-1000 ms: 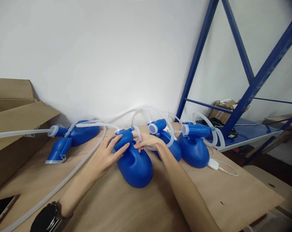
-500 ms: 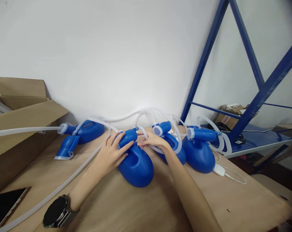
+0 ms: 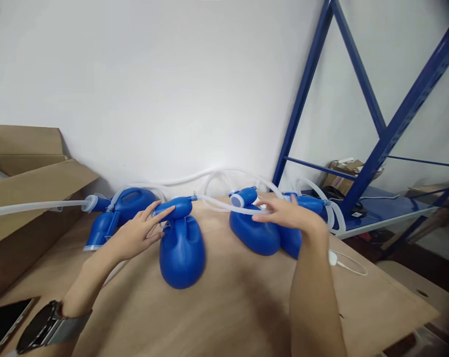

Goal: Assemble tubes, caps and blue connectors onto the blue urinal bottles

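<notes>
Resting on the neck of the bottle (image 3: pixel 182 250), the left hand (image 3: pixel 135 239) has its fingers (image 3: pixel 161 214) spread wide and flat, closed round nothing. The bottle's belly lies on the table (image 3: pixel 232 307) just below and to the right of those fingertips. The right hand (image 3: pixel 289 218) is well apart from it, fingers (image 3: pixel 263 215) stretched out narrow over the tube (image 3: pixel 220 205). Whether they nip the tube or only lie on it, I cannot tell. The tube runs from the tip of the neck, just beyond the left fingertips, across to the right ones.

The bottle looks like hollow blow-moulded plastic: probably light, stiff in the wall, smooth and a little slippery, and apt to roll on its round belly. The neck, or the dip in its back, seems the sure place to grip. The tube looks soft and springy, likely to kink if bent sharply, so it is best held close to the joint.

Against the frame half a second earlier, the hands have parted: then both met at the neck, right fingertips almost touching the left. The bottle now sits further left with its belly turned toward the person, and the tube lies drawn out straighter between the hands. Two more bottles (image 3: pixel 254 233) lie under and behind the right fingers, and another (image 3: pixel 133 201) lies beyond the left hand.
</notes>
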A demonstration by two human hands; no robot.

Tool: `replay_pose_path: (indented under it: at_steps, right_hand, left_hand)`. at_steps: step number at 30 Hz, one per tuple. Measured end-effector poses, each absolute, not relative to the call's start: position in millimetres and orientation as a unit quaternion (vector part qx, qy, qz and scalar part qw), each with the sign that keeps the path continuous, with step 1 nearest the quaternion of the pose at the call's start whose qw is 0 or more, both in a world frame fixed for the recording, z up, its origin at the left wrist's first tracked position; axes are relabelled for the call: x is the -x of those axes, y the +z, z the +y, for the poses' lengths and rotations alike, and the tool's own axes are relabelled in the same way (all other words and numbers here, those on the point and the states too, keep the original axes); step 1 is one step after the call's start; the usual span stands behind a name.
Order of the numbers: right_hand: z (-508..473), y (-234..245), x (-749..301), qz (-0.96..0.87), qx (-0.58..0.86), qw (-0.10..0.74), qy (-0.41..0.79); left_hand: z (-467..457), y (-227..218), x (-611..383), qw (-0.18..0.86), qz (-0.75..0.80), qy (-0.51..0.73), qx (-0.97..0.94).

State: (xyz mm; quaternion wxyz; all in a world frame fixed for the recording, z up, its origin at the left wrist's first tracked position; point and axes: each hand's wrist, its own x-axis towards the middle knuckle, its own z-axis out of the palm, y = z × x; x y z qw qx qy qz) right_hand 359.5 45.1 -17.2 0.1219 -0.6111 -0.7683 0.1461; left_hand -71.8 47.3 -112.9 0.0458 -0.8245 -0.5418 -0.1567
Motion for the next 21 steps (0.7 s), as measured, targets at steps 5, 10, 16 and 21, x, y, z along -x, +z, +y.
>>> replay_pose_path:
  at_steps: [5, 10, 16, 21]
  right_hand:
    - [-2, 10, -368, -0.757, 0.597, 0.235, 0.121]
    - [-27, 20, -341, -0.807, 0.467, 0.361, -0.035]
    - [-54, 26, -304, -0.909, 0.306, 0.273, 0.076]
    - [-63, 17, -280, -0.954, 0.154, 0.04, 0.255]
  left_hand:
    - [28, -98, 46, -0.053, -0.567, -0.146, 0.809]
    - [12, -119, -9, 0.006, -0.629, -0.21, 0.749]
    - [20, -166, -33, 0.046, -0.594, -0.332, 0.732]
    - [34, -171, -24, -0.004, -0.553, -0.365, 0.749]
